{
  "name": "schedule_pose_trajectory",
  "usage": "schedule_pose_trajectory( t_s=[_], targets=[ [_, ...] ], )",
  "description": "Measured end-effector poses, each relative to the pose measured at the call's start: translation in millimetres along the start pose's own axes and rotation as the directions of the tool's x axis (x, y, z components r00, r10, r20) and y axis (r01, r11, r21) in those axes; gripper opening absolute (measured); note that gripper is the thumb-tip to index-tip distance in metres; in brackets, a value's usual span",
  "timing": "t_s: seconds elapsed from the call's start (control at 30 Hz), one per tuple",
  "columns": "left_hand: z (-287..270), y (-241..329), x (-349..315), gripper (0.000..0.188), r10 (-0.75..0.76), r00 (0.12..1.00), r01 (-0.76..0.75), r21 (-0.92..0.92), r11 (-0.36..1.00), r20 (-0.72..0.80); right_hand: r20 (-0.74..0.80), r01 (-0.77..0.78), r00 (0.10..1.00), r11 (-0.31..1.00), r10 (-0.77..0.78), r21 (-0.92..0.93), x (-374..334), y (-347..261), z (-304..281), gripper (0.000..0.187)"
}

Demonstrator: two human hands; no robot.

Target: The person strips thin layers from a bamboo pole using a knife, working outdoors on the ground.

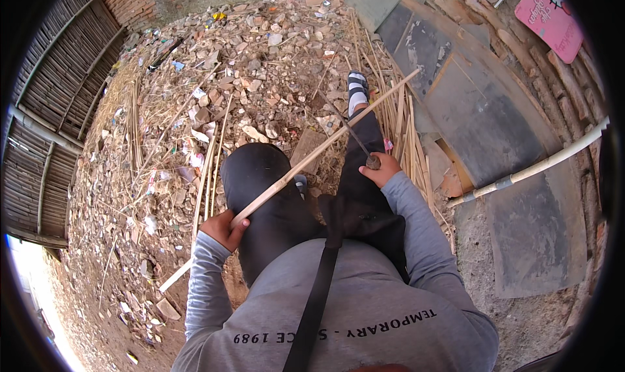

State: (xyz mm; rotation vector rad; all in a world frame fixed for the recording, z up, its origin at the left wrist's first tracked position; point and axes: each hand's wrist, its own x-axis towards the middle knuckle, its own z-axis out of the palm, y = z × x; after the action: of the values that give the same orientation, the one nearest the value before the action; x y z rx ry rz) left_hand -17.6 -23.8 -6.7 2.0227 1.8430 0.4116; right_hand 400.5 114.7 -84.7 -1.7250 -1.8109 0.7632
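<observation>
A straight, pale strip [293, 176] extends diagonally, lower left to upper right, visually crossed by a slim, dark knife [359, 141] near centre.

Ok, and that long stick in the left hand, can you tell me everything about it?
The stick is long, straight, slim and pale tan, and looks like split bamboo or wood. The left hand grips it towards its lower end. It slants up to the right, crossing above the dark trousers. A thin blade crosses it; whether they touch, I can't tell.
</observation>
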Motion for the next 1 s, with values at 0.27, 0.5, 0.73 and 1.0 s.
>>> schedule_pose_trajectory(
  t_s=[0.27,0.5,0.73,1.0],
  targets=[
    [0,1,1,0.041,-0.018,1.0,0.018,-0.041,0.999,0.003,-0.044,0.032,0.999,0.999,-0.031,0.029,2,15,11,0.061],
    [0,1,1,0.041,-0.028,1.0,0.028,-0.059,0.998,0.0,-0.019,0.043,0.999,0.997,-0.042,0.07,4,18,13,0.056],
    [1,1,1,0.04,-0.026,1.0,0.026,-0.05,0.998,-0.008,-0.059,0.076,0.995,0.997,-0.075,0.022,4,18,13,0.056],
    [2,-1,1,0.042,-0.01,1.0,0.009,-0.032,0.999,-0.025,-0.021,0.046,0.999,0.998,-0.045,0.052,6,22,15,0.055]
  ],
)
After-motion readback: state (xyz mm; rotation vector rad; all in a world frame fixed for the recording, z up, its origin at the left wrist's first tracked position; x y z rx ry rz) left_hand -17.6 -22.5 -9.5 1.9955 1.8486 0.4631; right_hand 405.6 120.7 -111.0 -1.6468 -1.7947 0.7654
